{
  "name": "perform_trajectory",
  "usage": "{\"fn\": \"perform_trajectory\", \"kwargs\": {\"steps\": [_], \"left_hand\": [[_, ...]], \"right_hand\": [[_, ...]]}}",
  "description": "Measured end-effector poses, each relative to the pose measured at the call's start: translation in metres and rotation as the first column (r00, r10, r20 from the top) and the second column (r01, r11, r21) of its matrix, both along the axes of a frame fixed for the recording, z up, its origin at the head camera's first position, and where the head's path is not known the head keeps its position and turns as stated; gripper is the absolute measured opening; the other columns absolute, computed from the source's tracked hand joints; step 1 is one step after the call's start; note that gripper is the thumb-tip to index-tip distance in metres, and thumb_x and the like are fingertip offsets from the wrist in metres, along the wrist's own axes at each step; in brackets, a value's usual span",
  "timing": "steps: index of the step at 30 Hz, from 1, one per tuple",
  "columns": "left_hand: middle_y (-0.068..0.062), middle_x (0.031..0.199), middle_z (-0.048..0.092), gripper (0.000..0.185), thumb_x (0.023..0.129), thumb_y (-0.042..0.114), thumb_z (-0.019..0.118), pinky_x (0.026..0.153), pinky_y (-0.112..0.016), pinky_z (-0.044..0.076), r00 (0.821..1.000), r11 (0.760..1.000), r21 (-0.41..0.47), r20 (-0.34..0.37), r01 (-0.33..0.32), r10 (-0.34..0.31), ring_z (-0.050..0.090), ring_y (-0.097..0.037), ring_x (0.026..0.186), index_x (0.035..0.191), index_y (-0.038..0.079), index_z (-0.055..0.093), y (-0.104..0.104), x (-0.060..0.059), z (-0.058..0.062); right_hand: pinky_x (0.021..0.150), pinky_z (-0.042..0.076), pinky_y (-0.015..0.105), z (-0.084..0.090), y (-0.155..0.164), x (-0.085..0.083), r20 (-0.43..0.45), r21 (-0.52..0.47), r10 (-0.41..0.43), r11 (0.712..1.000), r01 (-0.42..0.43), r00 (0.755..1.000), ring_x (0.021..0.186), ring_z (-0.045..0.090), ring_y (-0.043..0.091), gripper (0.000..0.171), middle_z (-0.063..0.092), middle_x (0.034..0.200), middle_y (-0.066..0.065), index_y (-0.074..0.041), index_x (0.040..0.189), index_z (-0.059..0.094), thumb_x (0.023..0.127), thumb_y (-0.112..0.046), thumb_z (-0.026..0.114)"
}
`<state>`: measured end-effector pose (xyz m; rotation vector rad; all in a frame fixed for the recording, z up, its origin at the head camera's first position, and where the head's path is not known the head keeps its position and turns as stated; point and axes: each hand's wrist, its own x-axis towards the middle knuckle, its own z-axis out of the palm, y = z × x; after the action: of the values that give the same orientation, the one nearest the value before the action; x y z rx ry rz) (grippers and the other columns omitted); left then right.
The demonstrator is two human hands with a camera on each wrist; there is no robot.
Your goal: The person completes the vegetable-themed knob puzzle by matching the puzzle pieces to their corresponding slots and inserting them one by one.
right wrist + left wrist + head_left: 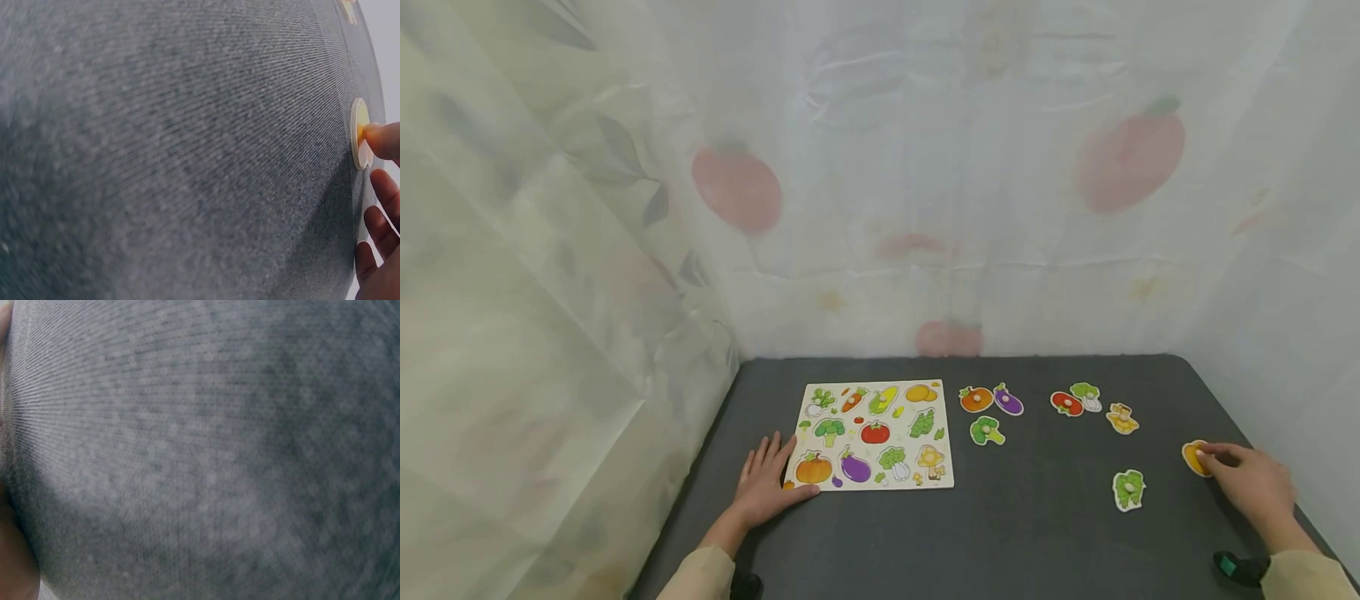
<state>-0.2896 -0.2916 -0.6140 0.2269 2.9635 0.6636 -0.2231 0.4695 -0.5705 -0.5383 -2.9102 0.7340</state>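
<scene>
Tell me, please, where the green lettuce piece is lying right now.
In the head view the lettuce piece lies loose on the dark table, right of the puzzle board, between the board and the right hand, below the yellow mushroom piece.

Both forearms wore loose beige fabric sleeves (698, 577); a black wrist-mounted device with a green mark (1238, 568) sat at the right cuff.

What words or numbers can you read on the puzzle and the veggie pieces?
None: no words, numbers or brand marks can be read in any view.
The puzzle board shows only vegetable pictures.
The loose pieces, such as the yellow piece that the right hand touches, carry pictures only.
The curtain has fruit and leaf prints, no text.
The left hand rests flat at the board's corner.
</scene>
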Motion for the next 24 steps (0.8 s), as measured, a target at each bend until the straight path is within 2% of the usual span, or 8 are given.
{"fn": "perform_trajectory", "kwargs": {"steps": [16, 24], "left_hand": [[-0.024, 0.168, 0.014, 0.116, 0.077, 0.075, 0.073, 0.119, -0.066, 0.002, 0.999, 0.999, 0.042, -0.045, 0.002, 0.000, 0.006, -0.047, 0.153, 0.164, 0.012, 0.028, -0.0009, 0.0006, -0.0057], [-0.021, 0.169, 0.008, 0.117, 0.078, 0.078, 0.069, 0.120, -0.064, -0.001, 1.000, 1.000, 0.016, 0.003, 0.001, -0.001, 0.001, -0.044, 0.155, 0.165, 0.015, 0.022, -0.0010, -0.0006, -0.0017]], "right_hand": [[0.065, 0.044, 0.059, -0.0011, -0.0003, 0.0008, 0.024, 0.044, 0.014, 0.999, -0.015, 1.000, 0.094, 0.052, 0.054, 0.058, 0.059, 0.105, 0.036, 0.011, 0.122, 0.062, 0.101, -0.043, 0.062], [0.065, 0.045, 0.062, -0.0035, 0.0023, 0.0004, 0.030, 0.060, 0.025, 0.998, -0.027, 0.999, 0.097, 0.050, 0.058, 0.059, 0.058, 0.108, 0.038, 0.010, 0.122, 0.063, 0.102, -0.045, 0.060]]}}
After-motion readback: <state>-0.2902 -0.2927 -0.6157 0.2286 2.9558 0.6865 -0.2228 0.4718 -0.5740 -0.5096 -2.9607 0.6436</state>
